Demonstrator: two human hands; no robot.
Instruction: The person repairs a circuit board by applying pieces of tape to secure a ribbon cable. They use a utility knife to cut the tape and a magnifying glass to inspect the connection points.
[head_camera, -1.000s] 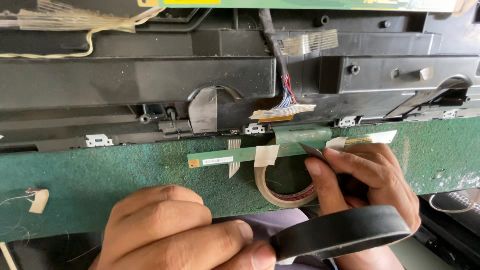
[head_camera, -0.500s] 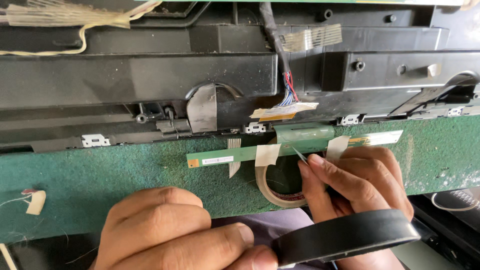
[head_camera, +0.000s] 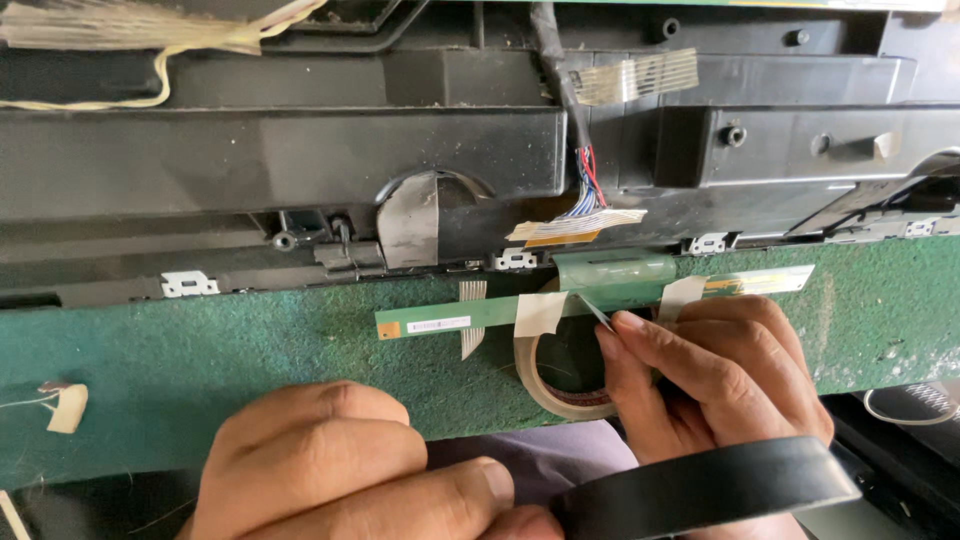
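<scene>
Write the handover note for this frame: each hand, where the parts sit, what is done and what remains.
Left hand: pinches the black tape roll at the bottom edge.
Right hand: fingertips on a thin sliver at the clear tape roll.
Narrow green circuit strip lies on the green mat, below the black panel chassis.
Done: two pale tape pieces cross the strip.
Left: its left end is untaped.

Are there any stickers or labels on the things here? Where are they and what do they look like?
Small white rectangular sticker: on the left part of the narrow green circuit strip, with tiny dark print.
Small orange square patch: at the strip's left end.
Pale yellowish label: on the strip's right end, above the right hand.
No packages, signs or screens show.
</scene>
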